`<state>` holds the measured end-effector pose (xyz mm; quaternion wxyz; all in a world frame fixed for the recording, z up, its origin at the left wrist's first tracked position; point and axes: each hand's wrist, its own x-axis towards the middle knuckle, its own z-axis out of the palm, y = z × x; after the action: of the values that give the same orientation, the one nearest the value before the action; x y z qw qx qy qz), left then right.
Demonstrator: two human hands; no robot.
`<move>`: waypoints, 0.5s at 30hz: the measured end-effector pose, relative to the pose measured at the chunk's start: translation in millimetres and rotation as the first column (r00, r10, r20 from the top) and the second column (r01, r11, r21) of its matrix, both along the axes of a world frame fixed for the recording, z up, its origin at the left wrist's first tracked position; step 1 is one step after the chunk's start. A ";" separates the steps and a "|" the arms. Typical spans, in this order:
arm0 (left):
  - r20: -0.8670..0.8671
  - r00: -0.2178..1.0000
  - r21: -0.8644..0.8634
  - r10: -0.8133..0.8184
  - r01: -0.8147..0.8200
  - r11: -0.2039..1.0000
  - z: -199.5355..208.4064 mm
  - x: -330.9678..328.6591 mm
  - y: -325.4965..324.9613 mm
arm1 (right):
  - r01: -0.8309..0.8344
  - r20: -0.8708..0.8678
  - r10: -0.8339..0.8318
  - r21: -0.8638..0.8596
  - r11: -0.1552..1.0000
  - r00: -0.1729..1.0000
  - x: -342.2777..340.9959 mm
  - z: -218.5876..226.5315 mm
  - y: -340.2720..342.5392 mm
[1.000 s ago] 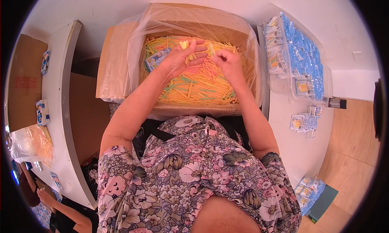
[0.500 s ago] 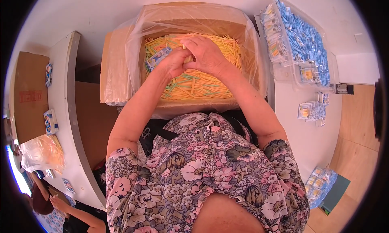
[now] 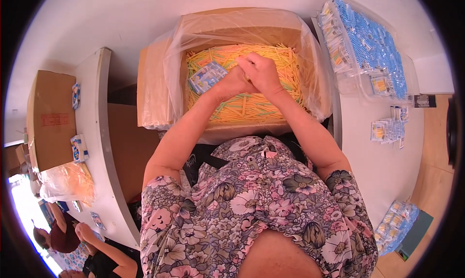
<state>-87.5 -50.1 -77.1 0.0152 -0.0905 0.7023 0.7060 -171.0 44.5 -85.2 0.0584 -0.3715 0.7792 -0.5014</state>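
Over the cardboard box, my left hand [image 3: 234, 86] and my right hand [image 3: 265, 74] are pressed together, fingers closed. Between them they grip a small bundle of thin yellow sticks [image 3: 248, 77]; only a sliver of it shows, the rest being covered by my fingers. Below lies a deep layer of loose thin sticks [image 3: 252, 106], mostly yellow and orange with some green and pink. A flat blue-and-white printed packet [image 3: 208, 76] rests on the sticks just left of my left hand.
Clear plastic lines the cardboard box [image 3: 150, 91]. To the right, a clear bin [image 3: 356, 91] holds many blue-striped packets; more packets [image 3: 386, 131] lie on the white table [image 3: 361, 166]. At left stand another carton [image 3: 54, 123] and a bag of sticks [image 3: 70, 183]. Two people work at lower left.
My hands have closed further over the stick bundle, hiding most of it. The packet beside them is less covered. The whole view has shifted, so the scene sits a little farther right.
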 end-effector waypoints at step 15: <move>0.343 0.847 -0.932 0.406 0.255 0.257 -28.0 25.8 -87.1 | -0.067 0.138 0.063 0.027 0.997 0.988 -0.9 8.7 62.7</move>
<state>-61.7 -137.2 -105.1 0.1114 -0.3042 0.9431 0.0755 -171.9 107.2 -76.5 0.1339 -0.3606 0.7685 -0.5113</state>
